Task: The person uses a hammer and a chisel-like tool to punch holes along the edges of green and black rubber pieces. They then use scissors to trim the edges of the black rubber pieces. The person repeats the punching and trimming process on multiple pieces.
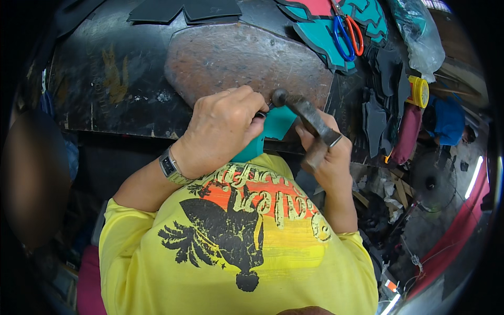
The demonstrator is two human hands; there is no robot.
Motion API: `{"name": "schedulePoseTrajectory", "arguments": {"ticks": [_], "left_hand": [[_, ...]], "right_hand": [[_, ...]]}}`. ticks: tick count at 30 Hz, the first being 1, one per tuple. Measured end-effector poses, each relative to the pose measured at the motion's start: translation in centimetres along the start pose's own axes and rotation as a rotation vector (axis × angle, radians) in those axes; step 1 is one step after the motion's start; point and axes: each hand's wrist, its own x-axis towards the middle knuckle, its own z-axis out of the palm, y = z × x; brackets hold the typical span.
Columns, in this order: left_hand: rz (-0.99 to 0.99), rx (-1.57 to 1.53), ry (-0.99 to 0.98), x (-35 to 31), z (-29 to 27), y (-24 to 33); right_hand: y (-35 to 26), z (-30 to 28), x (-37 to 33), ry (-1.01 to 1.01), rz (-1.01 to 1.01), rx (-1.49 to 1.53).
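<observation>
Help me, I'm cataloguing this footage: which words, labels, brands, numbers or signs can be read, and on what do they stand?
Yellow shirt: large pale lettering across the front; I won't copy its wording.
Wristwatch: face markings too small to read.
Hammer in the right hand: no lettering I can make out.
Teal piece: none visible.

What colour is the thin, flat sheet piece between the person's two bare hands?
The thin, flat sheet piece is teal green, best seen in the head view.
</observation>
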Motion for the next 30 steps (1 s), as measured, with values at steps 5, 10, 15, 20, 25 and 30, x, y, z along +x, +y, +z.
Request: {"name": "schedulePoseTrajectory", "arguments": {"ticks": [5, 10, 15, 20, 25, 30], "left_hand": [[-0.005, -0.008, 0.007, 0.0, 0.0, -0.1], [0.015, -0.006, 0.000, 0.1, 0.1, -0.3], [-0.002, -0.027, 0.033, 0.1, 0.2, 0.0], [0.025, -0.014, 0.021, 0.7, 0.7, 0.0], [0.015, 0.038, -0.004, 1.2, 0.4, 0.3], [-0.083, 0.077, -0.091, 0.8, -0.9, 0.3]], "right_hand": [[0.3, -0.2, -1.2, 0.224, 0.080, -0.090], [1.7, -0.5, -1.8, 0.108, 0.120, 0.070], [1.9, -0.9, -2.4, 0.262, 0.302, 0.217], [0.0, -1.9, -2.0, 0.234, 0.087, -0.063], [-0.5, -0.1, -0.8, -0.030, 0.097, -0.139], [0.4, 0.5, -1.0, -0.017, 0.081, -0.079]]}}
